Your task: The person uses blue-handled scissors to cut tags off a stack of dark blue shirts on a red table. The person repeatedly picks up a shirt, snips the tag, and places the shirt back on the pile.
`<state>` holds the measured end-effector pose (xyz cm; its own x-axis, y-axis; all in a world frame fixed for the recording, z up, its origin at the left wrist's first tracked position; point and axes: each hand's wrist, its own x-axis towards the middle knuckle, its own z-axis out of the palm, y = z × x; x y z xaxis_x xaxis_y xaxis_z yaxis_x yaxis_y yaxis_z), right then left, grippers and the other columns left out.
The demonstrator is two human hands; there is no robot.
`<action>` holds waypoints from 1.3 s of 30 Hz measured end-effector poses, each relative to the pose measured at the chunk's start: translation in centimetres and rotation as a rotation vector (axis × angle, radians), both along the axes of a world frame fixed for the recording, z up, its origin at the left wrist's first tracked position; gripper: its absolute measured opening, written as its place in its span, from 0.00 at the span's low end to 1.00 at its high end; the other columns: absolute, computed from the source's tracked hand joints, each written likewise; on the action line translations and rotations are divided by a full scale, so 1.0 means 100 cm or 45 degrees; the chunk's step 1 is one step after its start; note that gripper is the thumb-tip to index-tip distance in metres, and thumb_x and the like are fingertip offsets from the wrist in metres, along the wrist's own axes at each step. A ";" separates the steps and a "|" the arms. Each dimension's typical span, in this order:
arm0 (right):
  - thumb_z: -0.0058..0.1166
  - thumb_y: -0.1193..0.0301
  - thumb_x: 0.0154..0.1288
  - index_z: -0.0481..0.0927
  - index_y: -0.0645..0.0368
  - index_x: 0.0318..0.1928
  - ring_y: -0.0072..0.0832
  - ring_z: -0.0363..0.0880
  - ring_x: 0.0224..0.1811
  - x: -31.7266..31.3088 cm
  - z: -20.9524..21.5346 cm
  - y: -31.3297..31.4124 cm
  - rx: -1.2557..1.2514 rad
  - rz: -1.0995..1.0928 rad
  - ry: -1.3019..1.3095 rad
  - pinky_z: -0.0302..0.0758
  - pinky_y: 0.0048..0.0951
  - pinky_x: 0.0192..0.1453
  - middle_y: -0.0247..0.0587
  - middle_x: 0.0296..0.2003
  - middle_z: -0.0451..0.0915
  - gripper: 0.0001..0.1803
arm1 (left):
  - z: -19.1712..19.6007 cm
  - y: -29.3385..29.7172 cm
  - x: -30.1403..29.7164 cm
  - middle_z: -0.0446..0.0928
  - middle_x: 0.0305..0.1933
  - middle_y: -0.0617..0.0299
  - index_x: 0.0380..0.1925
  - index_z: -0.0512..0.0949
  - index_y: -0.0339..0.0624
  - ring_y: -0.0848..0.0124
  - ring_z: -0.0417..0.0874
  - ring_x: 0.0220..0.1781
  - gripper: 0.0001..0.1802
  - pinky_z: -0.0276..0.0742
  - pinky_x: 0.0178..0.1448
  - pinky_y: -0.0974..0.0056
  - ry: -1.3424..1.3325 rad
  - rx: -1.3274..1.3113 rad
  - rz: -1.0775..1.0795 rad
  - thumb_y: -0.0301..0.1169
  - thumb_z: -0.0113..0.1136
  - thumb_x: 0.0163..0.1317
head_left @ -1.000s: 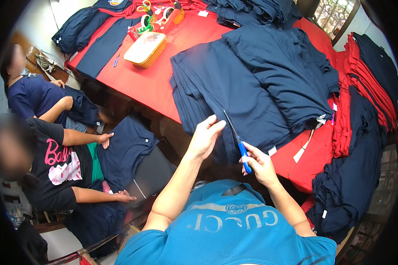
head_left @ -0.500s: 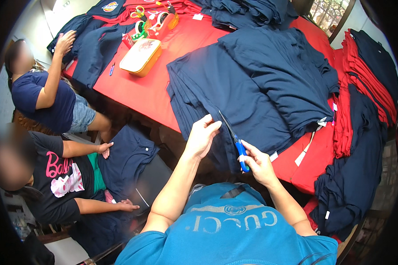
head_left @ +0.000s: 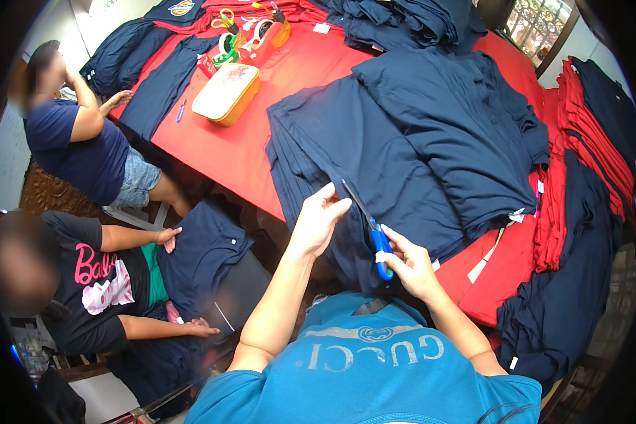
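My right hand grips a pair of scissors by its blue handles. The dark blades point up and away, tips close to my left fingers and over the edge of a pile of navy garments. My left hand is raised at the pile's near left edge, thumb and forefinger pinched together. Whatever is between them, perhaps something thin, is too small to make out. The navy cloth lies in loose, overlapping layers on the red-covered table.
A yellow-orange case sits on the table beside tape dispensers. Folded red garments and navy garments line the right side. At left, a seated person handles navy cloth; another person stands behind.
The scissors have shifted slightly left, bringing their tips nearer my left fingers. My left hand stays pinched in nearly the same place. The standing person has changed arm position.
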<state>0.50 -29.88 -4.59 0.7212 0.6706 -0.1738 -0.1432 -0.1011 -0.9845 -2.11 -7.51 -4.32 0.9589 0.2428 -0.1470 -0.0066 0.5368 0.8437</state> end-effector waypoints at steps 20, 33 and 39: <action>0.56 0.75 0.67 0.66 0.67 0.67 0.18 0.78 0.37 0.037 0.002 0.028 0.106 0.037 -0.101 0.76 0.20 0.43 0.39 0.42 0.80 0.29 | 0.021 0.009 0.018 0.76 0.51 0.62 0.60 0.72 0.37 0.75 0.76 0.51 0.25 0.72 0.58 0.69 -0.041 0.018 -0.024 0.19 0.58 0.61; 0.55 0.76 0.67 0.66 0.68 0.67 0.19 0.78 0.41 0.057 0.002 0.042 0.150 0.055 -0.009 0.76 0.22 0.49 0.38 0.43 0.79 0.29 | 0.016 0.029 0.037 0.74 0.54 0.62 0.62 0.69 0.37 0.73 0.76 0.53 0.30 0.71 0.60 0.67 -0.056 0.172 -0.097 0.20 0.62 0.58; 0.56 0.75 0.67 0.65 0.65 0.68 0.20 0.78 0.43 0.070 -0.005 0.041 0.102 0.133 0.219 0.76 0.23 0.50 0.38 0.44 0.79 0.30 | 0.014 0.035 0.053 0.77 0.48 0.65 0.55 0.75 0.36 0.77 0.75 0.50 0.19 0.70 0.59 0.69 -0.048 -0.032 0.126 0.21 0.59 0.62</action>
<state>7.49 -25.82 -5.13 0.6111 0.7569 -0.2316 -0.3026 -0.0469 -0.9519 3.19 -4.01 -2.94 0.9354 0.3332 -0.1186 -0.0919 0.5528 0.8282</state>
